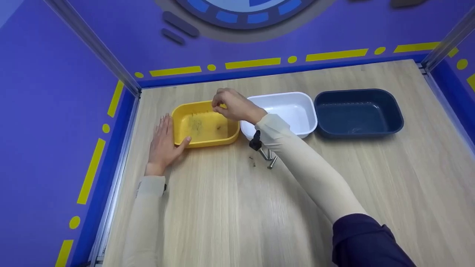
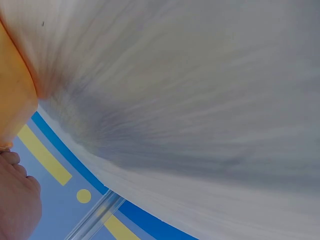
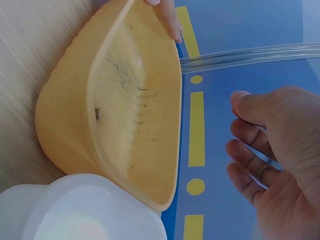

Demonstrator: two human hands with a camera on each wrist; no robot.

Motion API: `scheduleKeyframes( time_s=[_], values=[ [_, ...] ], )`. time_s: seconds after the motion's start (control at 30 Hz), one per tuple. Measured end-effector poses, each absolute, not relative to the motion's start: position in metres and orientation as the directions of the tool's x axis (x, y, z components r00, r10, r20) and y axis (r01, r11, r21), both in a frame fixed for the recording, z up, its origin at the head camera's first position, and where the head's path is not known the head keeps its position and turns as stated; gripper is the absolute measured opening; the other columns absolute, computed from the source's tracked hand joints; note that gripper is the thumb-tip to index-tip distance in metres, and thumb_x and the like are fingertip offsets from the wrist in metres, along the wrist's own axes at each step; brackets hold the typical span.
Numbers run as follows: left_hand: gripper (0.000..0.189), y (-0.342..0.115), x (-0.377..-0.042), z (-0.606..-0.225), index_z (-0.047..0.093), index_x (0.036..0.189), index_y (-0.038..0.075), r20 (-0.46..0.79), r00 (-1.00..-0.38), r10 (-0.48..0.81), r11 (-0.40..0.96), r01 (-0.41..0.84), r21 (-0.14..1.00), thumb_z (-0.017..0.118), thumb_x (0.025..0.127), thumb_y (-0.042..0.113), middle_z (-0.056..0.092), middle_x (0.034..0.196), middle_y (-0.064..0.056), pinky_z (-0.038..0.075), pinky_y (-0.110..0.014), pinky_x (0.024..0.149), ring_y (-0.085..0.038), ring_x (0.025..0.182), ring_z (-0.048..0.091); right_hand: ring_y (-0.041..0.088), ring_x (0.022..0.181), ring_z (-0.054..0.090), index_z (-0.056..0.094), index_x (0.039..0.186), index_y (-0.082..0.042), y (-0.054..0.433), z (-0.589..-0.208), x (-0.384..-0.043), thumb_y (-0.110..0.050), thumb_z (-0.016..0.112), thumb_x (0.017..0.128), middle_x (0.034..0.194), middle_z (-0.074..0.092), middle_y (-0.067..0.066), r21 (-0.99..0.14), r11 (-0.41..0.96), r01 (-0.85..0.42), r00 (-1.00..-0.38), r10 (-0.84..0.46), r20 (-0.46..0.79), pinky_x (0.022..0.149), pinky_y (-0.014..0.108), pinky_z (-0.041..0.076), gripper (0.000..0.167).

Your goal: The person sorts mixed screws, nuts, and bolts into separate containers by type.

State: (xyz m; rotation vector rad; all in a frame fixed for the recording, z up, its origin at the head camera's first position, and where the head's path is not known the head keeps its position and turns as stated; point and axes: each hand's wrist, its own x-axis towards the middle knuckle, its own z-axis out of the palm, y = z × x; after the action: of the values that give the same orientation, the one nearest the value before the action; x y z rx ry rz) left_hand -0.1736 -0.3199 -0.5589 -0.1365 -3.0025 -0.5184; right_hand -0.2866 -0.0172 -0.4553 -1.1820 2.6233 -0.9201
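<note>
My left hand (image 1: 163, 142) rests along the left wall of the yellow bin (image 1: 206, 144), its fingers straight and the thumb at the near corner of the rim. Over the bin's right end hovers my right hand (image 1: 233, 105), fingers loosely bent. In the right wrist view, thumb and forefinger are apart, with nothing visible between them. A small screw (image 3: 98, 114) lies on the yellow bin's floor, near dark specks. On the table before the white bin (image 1: 295, 97) are a few metal bolts (image 1: 272, 162) and tiny screws (image 1: 254, 164), partly hidden by my right forearm.
A dark blue bin (image 1: 358, 132) stands right of the white one, the three bins in a row. Behind and left are blue panels (image 1: 48, 111) with yellow marks. A black piece (image 1: 255, 141) sits by my right cuff.
</note>
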Motion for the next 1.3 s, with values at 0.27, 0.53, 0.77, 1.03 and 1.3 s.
scheduleKeyframes(
  time_s=[0.27, 0.53, 0.77, 1.03, 1.3],
  values=[
    [0.105, -0.321, -0.175, -0.560, 0.010, 0.171, 0.000, 0.138, -0.986, 0.098, 0.943, 0.136, 0.303, 0.053, 0.102, 0.068, 0.009, 0.180, -0.018, 0.009, -0.053, 0.137, -0.037, 0.167, 0.008, 0.032, 0.111, 0.066, 0.079, 0.116, -0.002, -0.006, -0.452, -0.280, -0.018, 0.069, 0.106, 0.116, 0.074, 0.011, -0.546, 0.464, -0.697, -0.639, -0.748, 0.179, 0.100, 0.039, 0.057, 0.022],
    [0.105, -0.321, -0.175, -0.563, 0.012, 0.170, -0.001, 0.151, -0.983, 0.105, 0.940, 0.147, 0.307, 0.054, 0.102, 0.067, 0.010, 0.180, -0.019, 0.012, -0.056, 0.136, -0.038, 0.167, 0.009, 0.029, 0.116, 0.066, 0.078, 0.123, -0.004, 0.006, -0.446, -0.266, -0.020, 0.069, 0.105, 0.121, 0.073, 0.011, -0.501, 0.459, -0.734, -0.605, -0.778, 0.172, 0.104, 0.040, 0.057, 0.025],
    [0.106, -0.321, -0.176, -0.562, 0.012, 0.170, -0.002, 0.157, -0.982, 0.107, 0.938, 0.152, 0.311, 0.054, 0.101, 0.067, 0.011, 0.179, -0.020, 0.013, -0.057, 0.136, -0.040, 0.166, 0.011, 0.026, 0.115, 0.064, 0.077, 0.124, -0.006, 0.014, -0.446, -0.253, -0.023, 0.070, 0.105, 0.123, 0.072, 0.010, -0.465, 0.458, -0.758, -0.588, -0.789, 0.181, 0.104, 0.039, 0.057, 0.026],
    [0.107, -0.322, -0.176, -0.562, 0.012, 0.170, 0.000, 0.158, -0.982, 0.106, 0.939, 0.151, 0.310, 0.051, 0.101, 0.071, 0.011, 0.180, -0.019, 0.011, -0.055, 0.136, -0.038, 0.167, 0.009, 0.026, 0.107, 0.065, 0.077, 0.122, -0.005, 0.021, -0.450, -0.238, -0.022, 0.071, 0.105, 0.118, 0.072, 0.011, -0.428, 0.420, -0.800, -0.544, -0.810, 0.220, 0.097, 0.040, 0.058, 0.025],
    [0.105, -0.320, -0.175, -0.562, 0.013, 0.170, 0.000, 0.161, -0.982, 0.095, 0.937, 0.143, 0.318, 0.053, 0.101, 0.068, 0.012, 0.180, -0.018, 0.009, -0.052, 0.137, -0.037, 0.167, 0.010, 0.026, 0.108, 0.066, 0.076, 0.121, -0.006, 0.033, -0.458, -0.222, -0.021, 0.071, 0.104, 0.118, 0.071, 0.009, -0.405, 0.374, -0.834, -0.493, -0.834, 0.247, 0.098, 0.043, 0.056, 0.023]
  ],
)
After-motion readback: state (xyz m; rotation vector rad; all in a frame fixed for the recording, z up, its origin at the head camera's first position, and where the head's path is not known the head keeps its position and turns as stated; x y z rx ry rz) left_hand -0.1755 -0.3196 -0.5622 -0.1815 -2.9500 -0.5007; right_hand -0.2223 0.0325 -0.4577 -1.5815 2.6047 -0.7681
